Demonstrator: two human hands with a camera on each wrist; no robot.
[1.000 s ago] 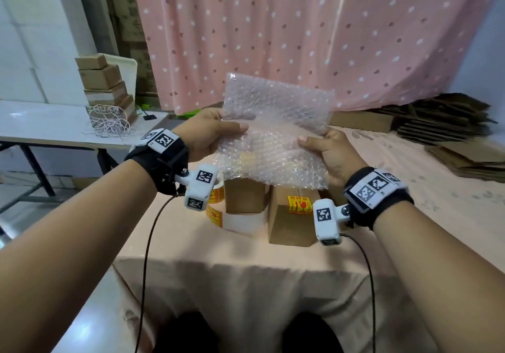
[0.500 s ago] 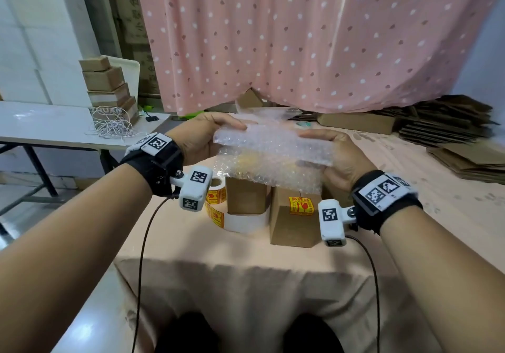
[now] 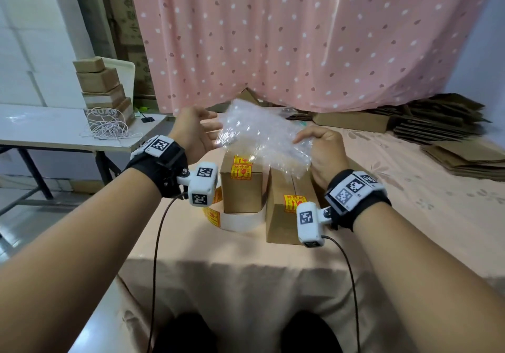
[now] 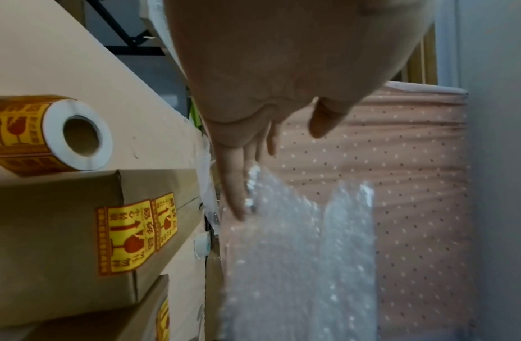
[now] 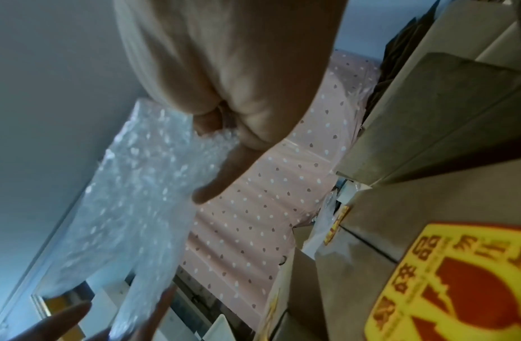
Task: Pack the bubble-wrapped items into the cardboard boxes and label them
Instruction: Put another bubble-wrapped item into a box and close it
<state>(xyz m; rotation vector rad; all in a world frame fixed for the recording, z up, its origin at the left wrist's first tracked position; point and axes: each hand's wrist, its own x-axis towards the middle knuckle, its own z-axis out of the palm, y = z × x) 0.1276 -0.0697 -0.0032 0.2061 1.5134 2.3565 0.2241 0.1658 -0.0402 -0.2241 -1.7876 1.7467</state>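
A crumpled sheet of bubble wrap [image 3: 259,134] hangs in the air above two closed cardboard boxes [image 3: 240,188] [image 3: 284,210], each with a yellow fragile label. My right hand [image 3: 308,139] grips the wrap's right edge, fingers curled into it [image 5: 212,124]. My left hand [image 3: 210,126] is at the wrap's left edge with straight, spread fingers [image 4: 236,198] that hold nothing. Whether anything is inside the bubble wrap [image 4: 297,253] [image 5: 131,196] cannot be told.
A roll of yellow fragile labels [image 3: 235,220] [image 4: 49,133] lies left of the boxes on the peach-covered table [image 3: 218,246]. Flat cardboard stacks [image 3: 451,123] lie at the back right. A white side table [image 3: 41,131] with stacked boxes stands left.
Both hands held and folded the bubble wrap; now my left hand has let go and opened, and my right hand alone holds the wrap, swung toward the right.
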